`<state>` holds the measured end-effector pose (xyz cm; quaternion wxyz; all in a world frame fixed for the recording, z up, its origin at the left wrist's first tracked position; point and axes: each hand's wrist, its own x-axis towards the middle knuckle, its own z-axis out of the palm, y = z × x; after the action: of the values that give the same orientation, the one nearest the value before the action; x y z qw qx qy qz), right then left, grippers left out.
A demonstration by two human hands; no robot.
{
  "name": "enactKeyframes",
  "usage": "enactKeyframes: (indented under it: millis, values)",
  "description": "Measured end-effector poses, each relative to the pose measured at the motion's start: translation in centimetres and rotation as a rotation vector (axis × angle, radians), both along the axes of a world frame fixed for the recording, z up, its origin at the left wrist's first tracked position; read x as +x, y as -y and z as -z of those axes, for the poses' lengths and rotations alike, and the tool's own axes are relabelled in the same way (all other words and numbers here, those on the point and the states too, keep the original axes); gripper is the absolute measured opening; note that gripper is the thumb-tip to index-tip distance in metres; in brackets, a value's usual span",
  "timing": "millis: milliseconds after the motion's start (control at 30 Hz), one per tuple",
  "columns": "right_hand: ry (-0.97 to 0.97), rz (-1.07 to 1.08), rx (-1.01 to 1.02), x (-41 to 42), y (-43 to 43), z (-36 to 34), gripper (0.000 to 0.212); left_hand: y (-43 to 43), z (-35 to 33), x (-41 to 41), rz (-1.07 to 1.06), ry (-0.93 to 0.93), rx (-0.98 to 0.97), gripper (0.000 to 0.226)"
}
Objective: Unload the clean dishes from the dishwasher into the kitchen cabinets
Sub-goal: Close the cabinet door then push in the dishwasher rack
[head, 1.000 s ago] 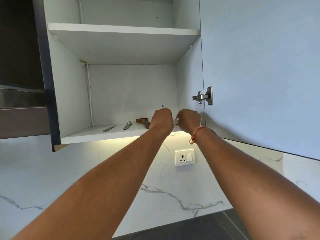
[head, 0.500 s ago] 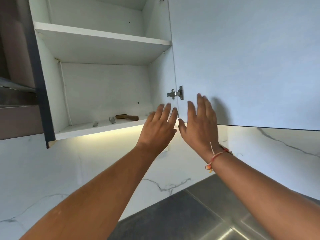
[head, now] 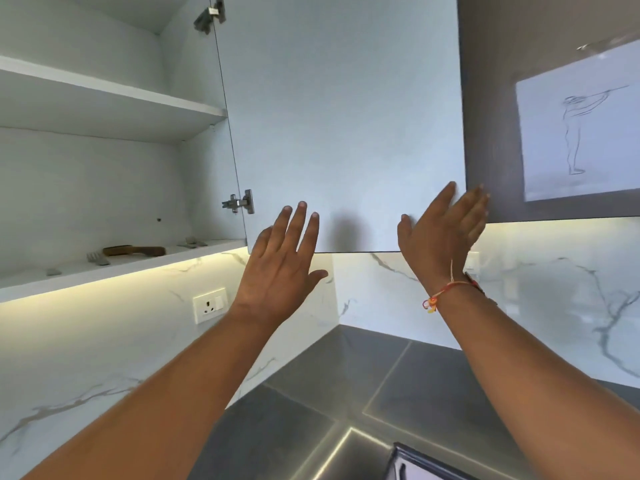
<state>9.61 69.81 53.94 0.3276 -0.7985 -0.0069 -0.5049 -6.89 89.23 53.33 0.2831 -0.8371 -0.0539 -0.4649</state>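
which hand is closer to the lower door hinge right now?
Left. The left hand is just right of and below the hinge; the right hand is across the door, at its far edge.

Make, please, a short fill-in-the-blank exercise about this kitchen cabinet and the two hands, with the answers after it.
1. The cabinet door stands ___.
2. The left hand and the right hand hold ___.
3. The fork lies on the ___ shelf of the two in view.
4. The thread band is tied on the ___ wrist.
Missing words: open; nothing; lower; right.
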Motion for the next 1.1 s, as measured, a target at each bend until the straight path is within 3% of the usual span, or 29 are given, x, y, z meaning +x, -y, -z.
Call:
enactKeyframes:
  millis: [167,400,567,733,833,900,1000,1100]
  values:
    - [0.074,-0.323,0.147,1.8,3.1,-1.0,0.085,3.5,-1.7,1.4,0.036,0.020,-0.012,0.086]
    - [0.253,-0.669,0.197,0.8,8.4,-0.1,0.040,9.4,-2.8,2.4,0.183,0.071,0.071,0.076]
    - [0.411,-1.077,0.252,-4.0,8.2,1.4,0.038,12.1,-1.3,-1.0,0.305,0.113,0.162,0.079]
    - [0.560,-1.480,0.020,-9.3,4.0,2.7,0.042,11.2,-0.7,-7.1,0.289,0.142,0.261,0.089]
    - [0.653,-1.631,-0.198,-11.9,0.1,2.7,0.047,9.3,-0.4,-11.9,0.175,0.022,0.318,0.093]
    - [0.717,-1.670,-0.316,-13.4,-3.3,2.7,0.052,7.5,-0.3,-15.0,0.024,-0.050,0.315,0.088]
    - [0.772,-1.639,-0.456,-15.2,-8.5,2.7,0.063,4.4,0.3,-18.6,-0.190,0.002,0.341,0.065]
    - [0.791,-1.594,-0.514,-17.3,-14.0,2.9,0.072,1.1,1.2,-21.6,-0.336,0.041,0.302,0.063]
